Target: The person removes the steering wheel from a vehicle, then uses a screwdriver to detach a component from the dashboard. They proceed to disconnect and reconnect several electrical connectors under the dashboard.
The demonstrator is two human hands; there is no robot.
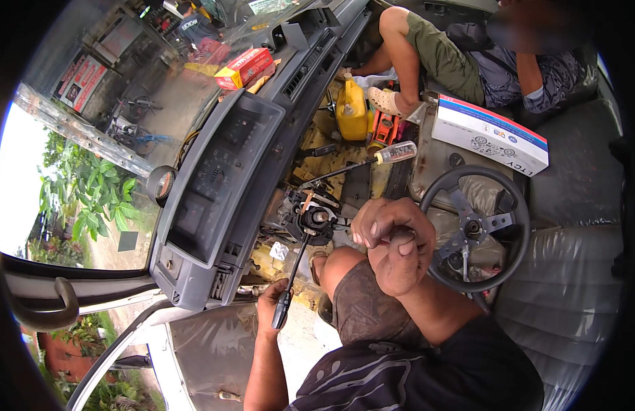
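The steering column (319,216) stands bare at its end just behind the dashboard, its round central shaft ringed by a black housing and metal parts. A long screwdriver (283,309) slants up to its near side, the tip lost among the fittings, so whether it touches cannot be told. The left grip (268,301) is wrapped narrowly around the black handle, thumb along it, probably to steer the shaft while keeping the fingers clear of the column. The right grip (403,250) is raised in front of the body with fingers curled and thumb pressed in; it looks narrow, but whether something small is pinched inside cannot be told. Beyond the column, a dark rod ends in a clear knob (397,152). The steering wheel (473,228) lies on the seat (560,264) to the right, presumably placed there to keep the column end accessible. A white, blue and red carton (490,137) rests just beyond it. Farther off, a yellow jug (351,113) stands in the footwell near a seated person in olive shorts (440,58), and a red-and-yellow box (244,68) sits on the dashboard (262,109).
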